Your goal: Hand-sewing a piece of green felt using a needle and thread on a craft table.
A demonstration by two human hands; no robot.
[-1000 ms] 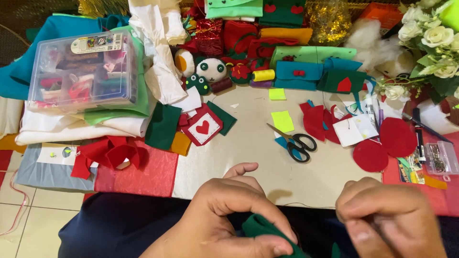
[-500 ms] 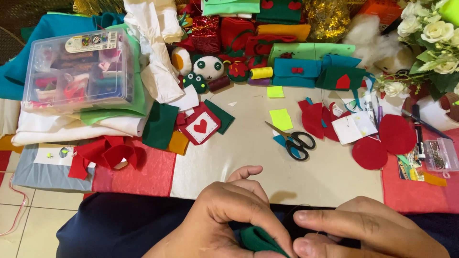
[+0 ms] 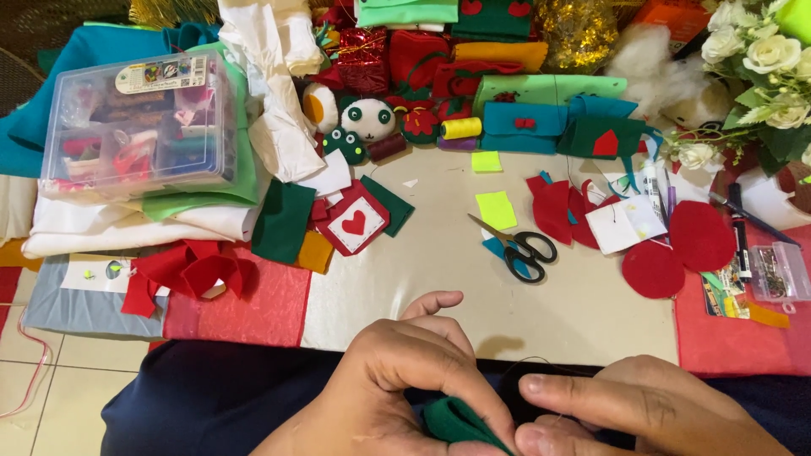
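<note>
Head view: green felt point(image 3: 460, 422) pinched between both hands' fingers point(image 3: 473, 397).

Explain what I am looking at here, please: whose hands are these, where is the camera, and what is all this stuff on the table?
There is no machine here. A camera worn on a person's head looks down at that person's own two bare hands. The left hand and the right hand meet at the bottom edge and together pinch a folded piece of dark green felt; a thin dark thread loops above it. Beyond lies a craft table with black-handled scissors, a clear plastic box of supplies, a spool of yellow thread, a white square with a red heart, red felt ovals and white artificial flowers.
</note>
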